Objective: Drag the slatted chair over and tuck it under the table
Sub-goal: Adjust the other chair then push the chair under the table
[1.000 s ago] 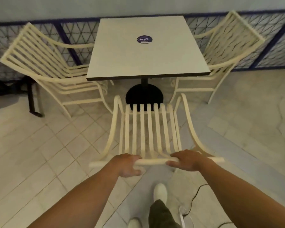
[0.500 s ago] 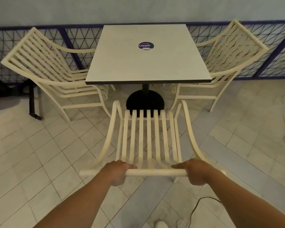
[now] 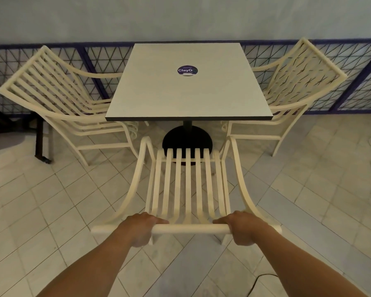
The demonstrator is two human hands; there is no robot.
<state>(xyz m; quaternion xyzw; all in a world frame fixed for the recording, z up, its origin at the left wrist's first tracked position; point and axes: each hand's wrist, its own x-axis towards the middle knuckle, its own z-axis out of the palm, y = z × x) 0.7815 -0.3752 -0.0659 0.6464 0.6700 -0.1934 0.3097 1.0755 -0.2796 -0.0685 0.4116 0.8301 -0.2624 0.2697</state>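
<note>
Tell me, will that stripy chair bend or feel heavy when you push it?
Probably stiff: the slatted chair shows no sag with the left hand and right hand gripping its top rail. Likely light, being thin open slats. Its legs may catch on the tiled floor joints.

Probably a café terrace, logo-stickered table (image 3: 189,97), mesh railing (image 3: 107,58), tiled floor (image 3: 51,211)

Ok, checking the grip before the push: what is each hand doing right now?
Left hand: closed, holding the chair rail.
Right hand: closed, holding the same rail.
</note>
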